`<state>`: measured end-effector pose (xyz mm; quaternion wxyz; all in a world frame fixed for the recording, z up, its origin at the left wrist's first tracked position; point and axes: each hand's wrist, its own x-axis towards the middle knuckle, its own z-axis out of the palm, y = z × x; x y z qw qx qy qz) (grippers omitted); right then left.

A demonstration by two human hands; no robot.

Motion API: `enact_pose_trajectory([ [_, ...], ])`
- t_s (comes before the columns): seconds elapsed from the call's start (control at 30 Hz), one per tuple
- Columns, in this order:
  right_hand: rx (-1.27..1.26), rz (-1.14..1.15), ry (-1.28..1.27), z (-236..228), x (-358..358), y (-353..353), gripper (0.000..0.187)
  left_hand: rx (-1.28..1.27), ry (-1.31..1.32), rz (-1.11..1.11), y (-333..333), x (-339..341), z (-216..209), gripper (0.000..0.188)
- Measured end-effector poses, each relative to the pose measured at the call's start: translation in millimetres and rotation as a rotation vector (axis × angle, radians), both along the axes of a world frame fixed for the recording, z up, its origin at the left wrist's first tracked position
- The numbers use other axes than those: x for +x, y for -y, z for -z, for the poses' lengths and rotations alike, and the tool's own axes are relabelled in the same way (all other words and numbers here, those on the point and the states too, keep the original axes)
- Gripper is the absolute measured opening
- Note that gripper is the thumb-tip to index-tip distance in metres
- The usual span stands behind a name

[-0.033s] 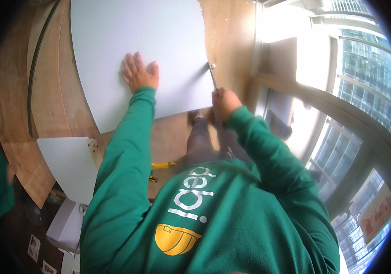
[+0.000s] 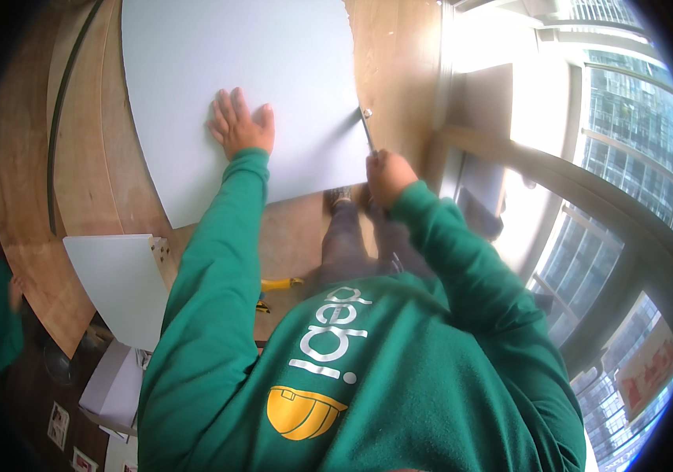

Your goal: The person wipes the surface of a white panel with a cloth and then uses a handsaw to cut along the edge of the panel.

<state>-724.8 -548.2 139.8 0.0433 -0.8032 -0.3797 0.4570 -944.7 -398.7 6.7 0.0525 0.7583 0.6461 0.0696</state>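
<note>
A large white board (image 2: pixel 218 177) lies flat in front of me, its right rim slightly ragged. My left hand (image 2: pixel 241 126) rests palm down on it, fingers spread, holding nothing. At the board's right edge, my right hand (image 2: pixel 390 177) is closed around a slim, dark, straight tool (image 2: pixel 368 132). The far end of that tool meets the edge beside a small pale bit (image 2: pixel 368 113), perhaps a shaving. Its handle is hidden in my fist, so the exact kind does not show.
Wooden panels (image 2: pixel 88 149) with a black strip (image 2: pixel 55 141) lie left. A smaller white panel (image 2: pixel 112 287) sits nearer, left of my arm. Yellow-handled tools (image 2: pixel 280 284) are beneath me. Windows (image 2: pixel 635 118) and a rail (image 2: pixel 541 169) stand right. Another person's green sleeve (image 2: pixel 0 315) shows far left.
</note>
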Motion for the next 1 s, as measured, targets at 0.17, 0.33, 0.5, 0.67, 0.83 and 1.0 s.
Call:
enact_pose_trajectory([
  [0.17, 0.007, 0.046, 0.022, -1.7, 1.5, -1.2, 0.036, 0.011, 0.003, 0.009, 0.0, 6.7, -5.4, 0.072],
  [0.33, -0.009, 0.029, 0.0, 16.9, -0.6, -4.1, 0.035, 0.02, -0.007, -0.001, 1.1, 1.0, -7.4, 0.073],
  [0.5, 0.114, -0.254, 0.095, 106.8, 19.5, 26.5, 0.035, 0.023, 0.013, 0.027, -1.7, 17.6, -10.6, 0.073],
  [0.67, -0.084, 0.031, 0.031, 49.7, 0.3, -4.4, 0.037, 0.002, 0.01, -0.002, 2.4, 0.0, -1.1, 0.072],
  [0.83, -0.016, 0.276, -0.019, 14.6, 16.6, 25.9, 0.039, 0.015, -0.012, 0.011, 4.7, -3.5, 10.0, 0.071],
  [1.0, 0.153, 0.557, -0.204, -6.4, 53.6, 112.8, 0.033, 0.067, -0.012, 0.049, 7.5, -4.1, 17.8, 0.067],
])
